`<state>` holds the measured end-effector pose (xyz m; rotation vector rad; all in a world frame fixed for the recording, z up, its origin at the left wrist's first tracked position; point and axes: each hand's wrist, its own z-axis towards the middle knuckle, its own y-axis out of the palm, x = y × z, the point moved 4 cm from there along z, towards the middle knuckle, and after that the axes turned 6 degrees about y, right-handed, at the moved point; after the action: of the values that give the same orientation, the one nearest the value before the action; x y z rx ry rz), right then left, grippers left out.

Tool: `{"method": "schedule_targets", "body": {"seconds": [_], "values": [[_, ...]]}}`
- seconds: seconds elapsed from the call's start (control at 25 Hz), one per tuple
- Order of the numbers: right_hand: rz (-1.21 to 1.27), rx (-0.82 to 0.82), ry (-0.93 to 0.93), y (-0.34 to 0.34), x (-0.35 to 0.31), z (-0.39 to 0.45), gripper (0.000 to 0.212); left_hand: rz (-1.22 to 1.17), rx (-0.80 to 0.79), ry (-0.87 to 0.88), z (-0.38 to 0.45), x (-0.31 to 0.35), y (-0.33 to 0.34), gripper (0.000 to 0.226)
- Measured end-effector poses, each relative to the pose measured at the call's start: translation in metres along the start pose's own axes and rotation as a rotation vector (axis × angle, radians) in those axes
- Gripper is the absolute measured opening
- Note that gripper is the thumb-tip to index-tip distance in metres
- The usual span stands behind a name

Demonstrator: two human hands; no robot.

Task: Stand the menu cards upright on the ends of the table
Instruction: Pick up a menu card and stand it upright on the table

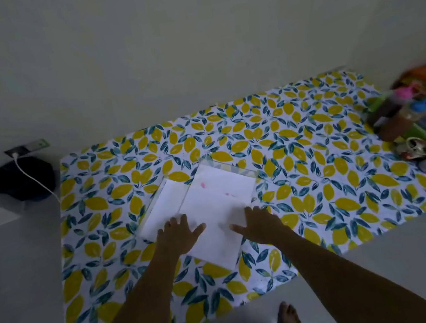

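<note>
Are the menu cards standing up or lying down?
Lying down. Both menu cards lie flat on the tablecloth, white faces up.

I can read no words or numbers here. My menu cards [217, 201] show only faint pink smudges, no legible print.

Dim, even light. Plain pale wall [188, 33] behind. Smooth grey floor [16, 271] below. Low table under a lemon-and-leaf printed cloth [314, 147], far edge against the wall. At left, a wall socket plate [26, 148] with a white cable [34, 177] plugged in, trailing over a dark round object [21, 178] on the floor.
</note>
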<state>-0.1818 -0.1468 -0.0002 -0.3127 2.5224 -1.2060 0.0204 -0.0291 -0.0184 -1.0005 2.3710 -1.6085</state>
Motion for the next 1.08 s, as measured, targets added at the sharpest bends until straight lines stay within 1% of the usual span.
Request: {"method": "schedule_targets", "body": {"seconds": [0.08, 0.12, 0.2, 0.28, 0.32, 0.48, 0.64, 0.76, 0.88, 0.96, 1.04, 1.08], "values": [[0.067, 0.018, 0.052, 0.011, 0.003, 0.003, 0.084, -0.073, -0.019, -0.028, -0.002, -0.004, 0.008, 0.089], [0.097, 0.01, 0.076, 0.019, 0.004, 0.003, 0.085, -0.083, -0.015, -0.018, -0.002, -0.004, 0.012, 0.086], [0.156, -0.015, 0.109, 0.03, 0.001, 0.0, 0.088, -0.099, 0.0, -0.012, -0.006, -0.003, 0.013, 0.086], [0.222, -0.007, 0.123, 0.031, -0.006, -0.003, 0.084, -0.133, 0.005, -0.017, -0.006, -0.001, 0.011, 0.085], [0.268, 0.005, 0.147, 0.029, -0.008, -0.005, 0.079, -0.165, -0.002, -0.031, -0.006, 0.001, 0.009, 0.083], [0.493, 0.015, 0.232, 0.026, 0.0, -0.001, 0.046, -0.387, 0.007, -0.087, -0.009, 0.004, 0.004, 0.079], [0.682, -0.009, 0.299, 0.023, 0.025, 0.0, 0.029, -0.581, 0.0, -0.153, -0.018, 0.005, 0.009, 0.074], [0.705, -0.013, 0.339, 0.019, 0.04, -0.002, 0.032, -0.64, 0.039, -0.172, -0.027, 0.01, 0.01, 0.065], [0.725, -0.009, 0.33, 0.013, 0.054, -0.006, 0.031, -0.648, 0.072, -0.139, -0.034, 0.015, 0.006, 0.047], [0.854, 0.038, 0.33, 0.012, 0.072, -0.002, 0.037, -0.621, 0.131, -0.096, -0.036, 0.015, -0.002, 0.035], [0.998, 0.105, 0.308, 0.004, 0.087, -0.003, 0.024, -0.595, 0.204, -0.013, -0.035, 0.015, -0.011, 0.031], [1.032, 0.142, 0.277, -0.006, 0.089, -0.008, 0.028, -0.618, 0.233, 0.029, -0.034, 0.016, -0.015, 0.03]]}}
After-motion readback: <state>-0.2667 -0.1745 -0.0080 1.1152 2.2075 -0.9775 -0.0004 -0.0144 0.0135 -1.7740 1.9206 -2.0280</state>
